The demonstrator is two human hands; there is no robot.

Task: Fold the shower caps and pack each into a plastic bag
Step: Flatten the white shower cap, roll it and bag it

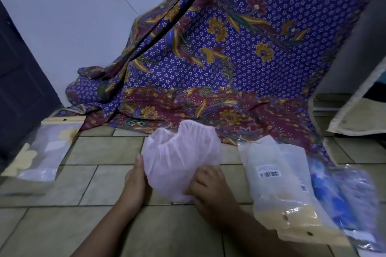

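Observation:
A thin, translucent pink shower cap is held up just above the tiled floor at centre. My left hand grips its left edge, thumb pointing up along the cap. My right hand pinches its lower right edge, fingers curled into the material. Right of my hands lies a plastic bag with a barcode label and a yellow header strip. Beside that lies another bag with blue-patterned contents. A flat clear bag with yellow flower prints lies on the floor at the left.
A purple and maroon batik cloth hangs down and spreads over the floor behind the cap. A dark door stands at the left. A pale board or mat leans at the right. Beige floor tiles show in front.

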